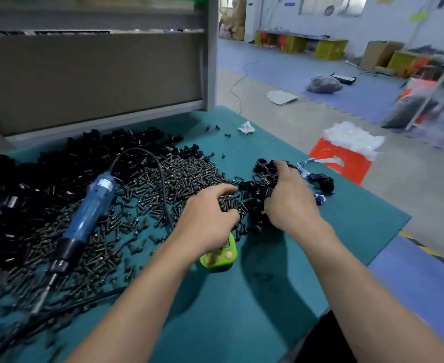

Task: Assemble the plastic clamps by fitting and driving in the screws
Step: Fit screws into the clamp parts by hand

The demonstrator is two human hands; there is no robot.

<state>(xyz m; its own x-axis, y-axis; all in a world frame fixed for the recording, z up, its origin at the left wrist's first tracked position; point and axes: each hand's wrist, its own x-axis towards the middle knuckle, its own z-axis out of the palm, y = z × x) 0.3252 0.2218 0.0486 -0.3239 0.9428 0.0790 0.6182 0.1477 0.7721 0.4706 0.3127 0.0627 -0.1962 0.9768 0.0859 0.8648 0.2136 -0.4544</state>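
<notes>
Left hand (210,216): fingers curled down into the near edge of the loose dark metal screws (179,176), clamped on a small bunch. Right hand (290,200): curled over the little heap of black plastic clamps (264,169) just beside it, gripping a few. Both piles sit on the teal-covered counter (333,218), touching where my hands meet. Blue electric screwdriver (92,205) lies flat across the screw pile to my left, untouched, so I'd say I'm at picking parts and nothing is driven yet.

Risks as I see them:
- Too many screws in one grab, so extras drop and roll toward the right edge.
- Clamps look tangled, and lifting one may drag the others along.
- Small green plastic gadget with pink buttons (219,258) is under my left wrist (easy to bump).
- Screwdriver cord loops through the screws, so pulling the tool could scatter them.
</notes>
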